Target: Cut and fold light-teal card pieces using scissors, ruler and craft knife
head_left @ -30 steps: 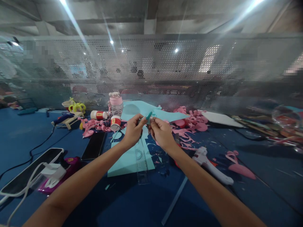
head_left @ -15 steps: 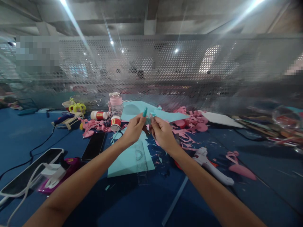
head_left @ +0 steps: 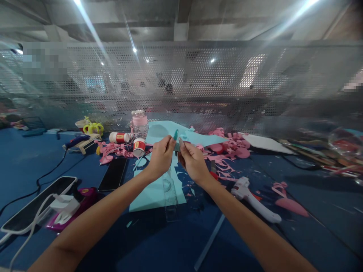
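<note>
We can't make out much of the small teal piece [head_left: 176, 139]: only a narrow tip sticks up above the fingers, the rest is buried between both hands, so shape and material are unclear; looks like thin teal paper or foam, same colour as the teal sheet [head_left: 159, 189] lying flat on the counter [head_left: 34, 158] below. It sits raised above the counter, in front of us, over the sheet. Left hand [head_left: 160, 156] has its grip pressed together on the piece, thumb and forefinger pinching it from the left; right hand [head_left: 193, 162] pinches the same piece from the right, fingertips nearly touching the left ones. Palm sides of both hands face away, so the exact contact is hidden. A clear ruler [head_left: 169, 198] lies across the sheet, hard to see against it. White glue gun [head_left: 253, 200] lies near the right forearm, apart from it. Pink scraps [head_left: 229, 149] are heaped behind the hands, details blurred. Dark phone [head_left: 112, 174] lies left of the sheet. Pink-capped bottle [head_left: 139, 124] stands farther back. Far right edge of the counter is smeared and unreadable.
</note>
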Action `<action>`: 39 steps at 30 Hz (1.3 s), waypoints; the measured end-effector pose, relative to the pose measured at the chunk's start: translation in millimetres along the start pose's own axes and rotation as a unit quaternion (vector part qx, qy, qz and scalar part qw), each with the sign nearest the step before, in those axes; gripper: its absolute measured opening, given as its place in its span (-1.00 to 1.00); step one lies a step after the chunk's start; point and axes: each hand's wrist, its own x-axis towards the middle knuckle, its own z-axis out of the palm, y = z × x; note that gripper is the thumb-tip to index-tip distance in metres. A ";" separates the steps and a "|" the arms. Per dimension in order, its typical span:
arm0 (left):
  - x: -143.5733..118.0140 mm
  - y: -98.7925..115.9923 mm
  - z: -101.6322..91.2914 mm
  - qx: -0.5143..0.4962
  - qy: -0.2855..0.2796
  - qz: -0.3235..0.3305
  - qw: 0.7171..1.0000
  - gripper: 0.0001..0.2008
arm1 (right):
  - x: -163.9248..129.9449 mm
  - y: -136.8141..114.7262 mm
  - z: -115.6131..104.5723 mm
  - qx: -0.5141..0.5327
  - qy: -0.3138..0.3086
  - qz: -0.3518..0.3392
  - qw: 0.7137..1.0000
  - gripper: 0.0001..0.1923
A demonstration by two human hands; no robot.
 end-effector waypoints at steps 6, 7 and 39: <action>-1.2 3.1 -1.3 0.004 -0.002 0.005 1.000 -0.67 | -1.5 -1.2 0.2 -0.002 0.005 0.000 1.000 -0.55; -1.3 3.6 -1.4 -0.001 -0.002 0.004 1.000 -0.67 | -1.7 -1.7 0.4 -0.001 0.006 -0.001 1.000 -0.55; -7.8 4.1 5.2 -0.098 0.008 -0.022 0.995 -0.71 | -4.0 -6.9 3.6 -0.004 0.084 -0.053 0.995 -0.55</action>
